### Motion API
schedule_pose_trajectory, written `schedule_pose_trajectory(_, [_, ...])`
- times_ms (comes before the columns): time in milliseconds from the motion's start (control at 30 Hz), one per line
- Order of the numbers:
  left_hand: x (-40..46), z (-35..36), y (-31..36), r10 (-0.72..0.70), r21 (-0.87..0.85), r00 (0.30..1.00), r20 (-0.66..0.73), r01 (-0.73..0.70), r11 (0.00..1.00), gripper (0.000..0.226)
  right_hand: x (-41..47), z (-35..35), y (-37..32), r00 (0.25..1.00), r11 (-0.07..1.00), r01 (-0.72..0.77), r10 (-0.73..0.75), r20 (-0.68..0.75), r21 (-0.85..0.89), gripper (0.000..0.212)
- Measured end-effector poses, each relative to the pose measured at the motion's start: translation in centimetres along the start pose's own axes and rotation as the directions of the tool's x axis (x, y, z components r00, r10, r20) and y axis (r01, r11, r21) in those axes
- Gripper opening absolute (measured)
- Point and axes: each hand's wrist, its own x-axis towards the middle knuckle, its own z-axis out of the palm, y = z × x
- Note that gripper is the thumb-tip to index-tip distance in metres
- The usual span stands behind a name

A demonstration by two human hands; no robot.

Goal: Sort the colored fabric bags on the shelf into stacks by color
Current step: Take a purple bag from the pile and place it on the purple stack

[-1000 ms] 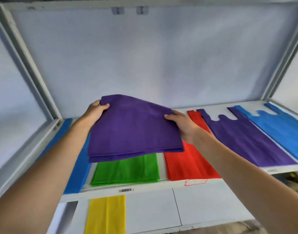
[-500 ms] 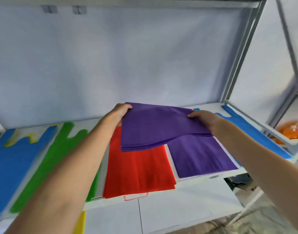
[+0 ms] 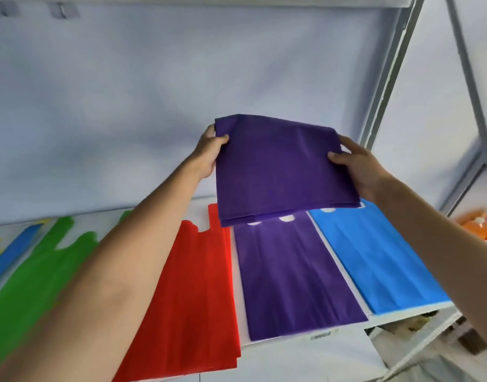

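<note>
A folded purple bundle point(image 3: 281, 169) was gripped by left hand point(image 3: 209, 154) and right hand point(image 3: 358, 168) above the shelf's point(image 3: 347, 346) purple stack point(image 3: 294, 274); red point(image 3: 192, 299), green point(image 3: 38, 279) and blue stacks point(image 3: 374, 257) were judged already sorted.

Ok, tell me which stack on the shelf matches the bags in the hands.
The purple stack, lying between the red stack and the blue stack. It alone shares the colour of the folded purple bags held up by both hands.
</note>
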Motion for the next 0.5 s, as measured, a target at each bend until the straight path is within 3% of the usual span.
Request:
schedule_pose_trajectory(167, [-1.4, 1.3, -10.0, -0.167, 0.102, 0.985, -0.036, 0.170, 0.980, 0.031, -1.5, -4.4, 8.3, 0.966, 0.966, -0.250, 0.244, -0.084, -0.072, 0.041])
schedule_pose_trajectory(300, [-4.8, 1.8, -18.2, -0.378, 0.255, 0.921, -0.098, 0.390, 0.885, 0.030, -3.5, -7.1, 14.8, 0.895, 0.846, -0.446, 0.423, -0.144, -0.291, 0.036])
schedule_pose_trajectory(400, [-6.6, 2.0, -21.7, -0.470, 0.348, 0.866, -0.172, 0.500, 0.793, 0.031, -4.5, -8.3, 17.1, 0.883, 0.776, -0.465, 0.442, -0.159, -0.425, 0.031])
schedule_pose_trajectory(500, [-7.4, 2.3, -22.7, -0.446, 0.411, 0.868, -0.220, 0.497, 0.765, 0.034, -4.8, -9.0, 18.4, 0.888, 0.715, -0.445, 0.433, -0.158, -0.539, 0.027])
